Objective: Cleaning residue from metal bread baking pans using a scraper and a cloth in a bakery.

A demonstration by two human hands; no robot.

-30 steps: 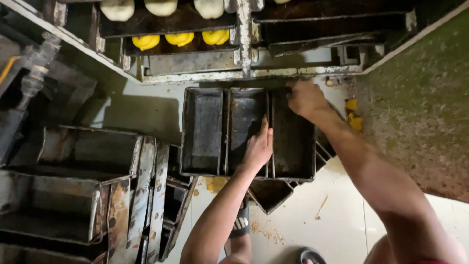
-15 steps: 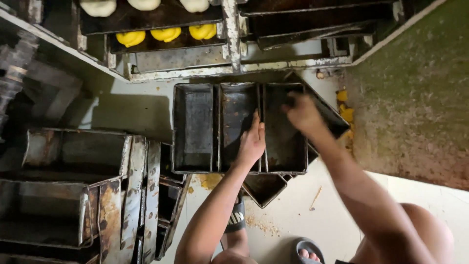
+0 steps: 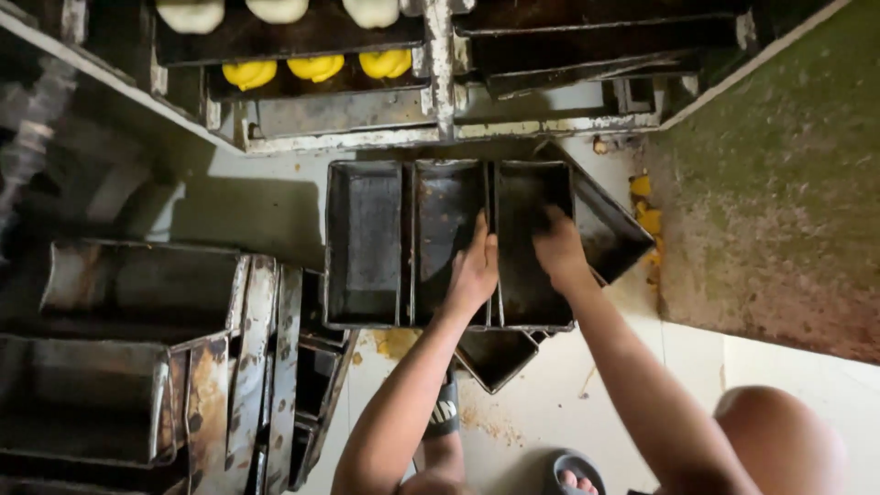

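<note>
A dark metal three-compartment loaf pan [image 3: 365, 243] lies on top of a pile of similar pans on the floor. My left hand [image 3: 475, 268] grips the wall between the middle and right compartments near the front edge. My right hand [image 3: 557, 249] reaches into the right compartment, fingers down on its bottom; whether it holds anything is unclear. Another pan [image 3: 612, 229] sticks out at an angle under the right side.
A rack [image 3: 431, 101] at the top holds trays with white dough pieces [image 3: 277, 9] and yellow buns [image 3: 316, 66]. Stacked worn loaf pans [image 3: 137, 357] fill the left. A stained wall [image 3: 779, 183] is on the right. My knee [image 3: 779, 445] and sandalled foot [image 3: 576, 477] are below.
My right hand has moved from the pan's far right corner down into the right compartment. My left hand has stayed on the divider. The view has shifted slightly.
</note>
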